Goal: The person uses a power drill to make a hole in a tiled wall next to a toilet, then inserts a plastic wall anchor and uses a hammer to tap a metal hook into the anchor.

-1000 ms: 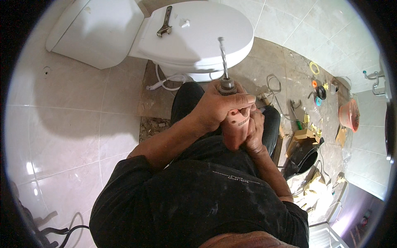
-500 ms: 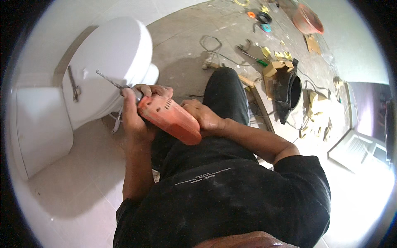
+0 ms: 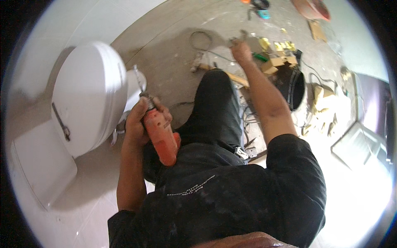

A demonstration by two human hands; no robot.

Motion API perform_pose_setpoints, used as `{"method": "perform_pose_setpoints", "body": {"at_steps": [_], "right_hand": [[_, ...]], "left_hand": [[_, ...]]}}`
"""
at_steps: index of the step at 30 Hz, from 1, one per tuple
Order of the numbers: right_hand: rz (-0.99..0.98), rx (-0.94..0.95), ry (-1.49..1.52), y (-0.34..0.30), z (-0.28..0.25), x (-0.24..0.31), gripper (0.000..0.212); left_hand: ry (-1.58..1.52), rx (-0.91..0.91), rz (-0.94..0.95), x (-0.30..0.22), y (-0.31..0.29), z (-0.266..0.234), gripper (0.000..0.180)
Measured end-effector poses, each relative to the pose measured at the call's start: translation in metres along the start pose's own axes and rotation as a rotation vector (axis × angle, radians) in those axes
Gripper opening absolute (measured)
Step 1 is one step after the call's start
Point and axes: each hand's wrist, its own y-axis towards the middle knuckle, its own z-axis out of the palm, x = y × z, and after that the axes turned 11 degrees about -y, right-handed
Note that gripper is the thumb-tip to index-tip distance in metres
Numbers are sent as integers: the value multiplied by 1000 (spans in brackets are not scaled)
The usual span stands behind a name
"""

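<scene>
My left hand [image 3: 140, 118] is wrapped round the front end of an orange-red power drill [image 3: 162, 138], just behind its chuck. A long drill bit [image 3: 137, 78] points away from me, toward the toilet's far side. The drill's rear rests close to my lap. My right hand [image 3: 241, 51] is stretched far forward to the floor, beside a screwdriver's green handle [image 3: 260, 57] and a metal tool that I see only in part. Motion blurs its fingers, so what they touch is unclear. A wrench [image 3: 61, 122] lies on the white toilet lid [image 3: 89, 91] at left.
A black tub-like container [image 3: 295, 89] lies to the right, with cardboard boxes [image 3: 275, 64] and yellow scraps beside it. Cables [image 3: 201, 41] loop over the floor. A reddish bucket [image 3: 312, 9] stands far right, and a whitish panel [image 3: 357, 144] sits at the right.
My right hand has left the drill and reached forward to the tools on the floor. The drill, still in my left hand, has turned so its bit points more away from me.
</scene>
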Motion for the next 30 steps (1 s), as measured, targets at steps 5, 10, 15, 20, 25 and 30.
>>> {"method": "perform_pose_setpoints", "body": {"at_steps": [5, 10, 15, 20, 25, 30], "right_hand": [[-180, 155, -261, 19, 2, 47, 40], [-157, 162, -365, 17, 1, 59, 31], [-140, -101, 40, 10, -21, 59, 32], [-183, 259, 867, -90, -156, 139, 29], [-456, 624, 1176, -222, -257, 188, 14], [-863, 293, 892, -279, -279, 206, 18]], "left_hand": [[150, -67, 80, -2, -12, -35, 37], [87, -139, 122, -1, -17, -24, 41], [-14, -82, 130, 5, -11, -31, 43], [73, -56, 150, 14, -27, -25, 45], [303, 52, 156, 11, -43, -8, 48], [380, 59, 281, 21, -72, 15, 43]]}}
